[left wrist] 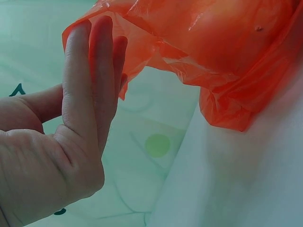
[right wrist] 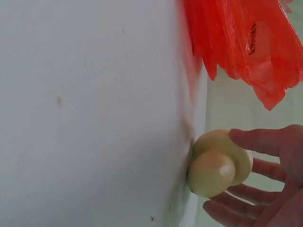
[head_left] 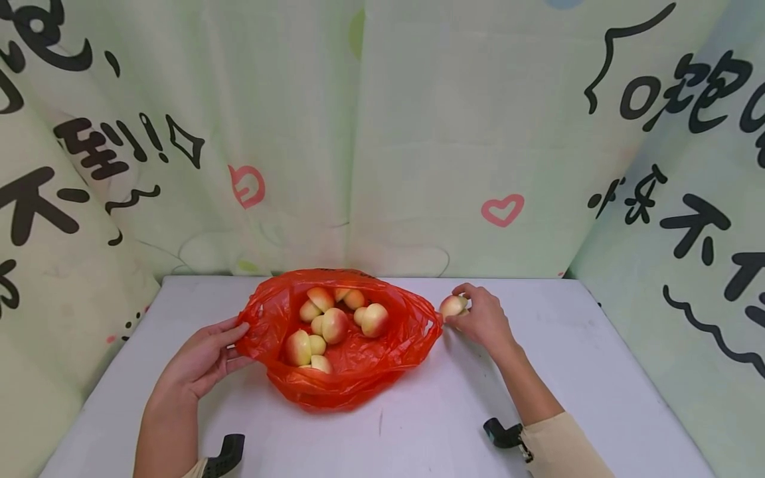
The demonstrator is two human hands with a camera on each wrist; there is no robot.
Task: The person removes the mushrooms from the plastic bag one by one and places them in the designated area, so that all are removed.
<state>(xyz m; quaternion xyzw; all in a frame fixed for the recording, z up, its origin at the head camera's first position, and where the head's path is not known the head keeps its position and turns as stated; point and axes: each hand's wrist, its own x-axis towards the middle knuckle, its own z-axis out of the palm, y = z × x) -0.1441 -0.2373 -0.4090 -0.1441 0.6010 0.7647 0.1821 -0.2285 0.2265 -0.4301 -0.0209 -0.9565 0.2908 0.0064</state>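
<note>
A red plastic bag [head_left: 370, 382] lies with its mouth spread wide on the table. Inside it are several mushrooms [head_left: 335, 326] with rounded, pale yellow caps blushed red. My left hand [head_left: 200, 358] pinches the bag's left rim between thumb and fingers. The left wrist view shows its long fingers [left wrist: 78, 80] extended against the red film. Just beyond the bag's right edge, my right hand [head_left: 481, 318] holds a single mushroom [head_left: 453, 306]. In the right wrist view the thumb lies on this mushroom [right wrist: 211, 172], which is close to the tabletop; the other fingers are behind it.
The white table [head_left: 418, 438] reaches back to a pale green curtain [head_left: 418, 133] printed with black characters and hearts. Similar curtain panels stand at the left and right. A black wrist device [head_left: 226, 455] is on the left forearm, another [head_left: 502, 433] on the right.
</note>
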